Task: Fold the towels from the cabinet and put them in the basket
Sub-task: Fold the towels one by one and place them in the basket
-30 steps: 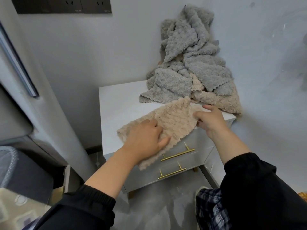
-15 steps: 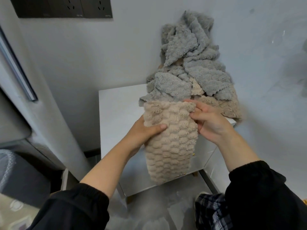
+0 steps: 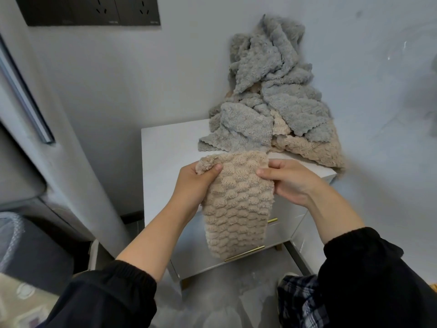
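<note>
Mesh showed at the far left edge, possibly the basket (image 3: 9, 235), though too little was in view to be sure. Next came the left hand (image 3: 196, 183), thumb and curled fingers pinching the bunched upper left corner of the beige towel (image 3: 236, 209). It hung between both hands in front of the white cabinet (image 3: 170, 150) with its long axis straight down, the top edge at the fingers and the free end dangling by the drawer handle (image 3: 244, 253). The right hand (image 3: 288, 183) pinched the upper right corner. Both hands were equally near, so the next fold likely turned on raising that low end. Farther right, the pile of towels (image 3: 272, 102) lay heaped on the cabinet top against the wall.
</note>
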Available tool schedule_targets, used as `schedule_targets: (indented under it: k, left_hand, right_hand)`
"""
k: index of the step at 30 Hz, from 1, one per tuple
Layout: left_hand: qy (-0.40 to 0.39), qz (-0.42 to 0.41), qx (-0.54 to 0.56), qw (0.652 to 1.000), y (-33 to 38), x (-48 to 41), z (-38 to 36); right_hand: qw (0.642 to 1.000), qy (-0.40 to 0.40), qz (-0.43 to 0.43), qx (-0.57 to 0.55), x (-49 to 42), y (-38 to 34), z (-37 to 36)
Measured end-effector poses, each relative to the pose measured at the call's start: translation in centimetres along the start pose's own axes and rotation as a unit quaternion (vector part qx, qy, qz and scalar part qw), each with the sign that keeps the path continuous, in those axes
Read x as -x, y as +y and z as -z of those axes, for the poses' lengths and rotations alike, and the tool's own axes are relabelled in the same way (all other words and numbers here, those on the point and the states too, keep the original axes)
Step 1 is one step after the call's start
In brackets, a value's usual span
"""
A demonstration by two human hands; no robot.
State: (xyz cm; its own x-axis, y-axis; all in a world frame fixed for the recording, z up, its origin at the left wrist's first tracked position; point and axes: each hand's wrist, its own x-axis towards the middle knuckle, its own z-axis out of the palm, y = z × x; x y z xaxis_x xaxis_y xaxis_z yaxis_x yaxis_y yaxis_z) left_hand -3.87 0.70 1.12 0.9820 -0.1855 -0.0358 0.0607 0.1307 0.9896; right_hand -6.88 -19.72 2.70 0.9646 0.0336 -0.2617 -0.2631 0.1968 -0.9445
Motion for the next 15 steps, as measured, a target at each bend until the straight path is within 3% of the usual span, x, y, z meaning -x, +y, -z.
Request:
schedule_targets:
  k: [3,8,11,15]
  left_hand:
    - [-0.024,0.003,-0.09,0.996,0.5,-0.5,0.6]
    - [-0.077,0.06,-0.2,0.975,1.7,-1.5,2.6]
    - [-0.047,0.044,-0.338,0.939,1.9,-1.5,3.2]
    - [-0.047,0.107,-0.291,0.95,2.0,-1.4,3.1]
  right_hand:
    - [0.993,0.066,0.029,0.095,-0.4,0.2,0.2]
    - [0.942,0.136,0.067,0.299,-0.4,0.1,0.5]
    - [0.938,0.115,0.047,0.323,-0.1,-0.3,0.3]
    - [0.957,0.106,0.008,0.271,-0.1,-0.3,0.1]
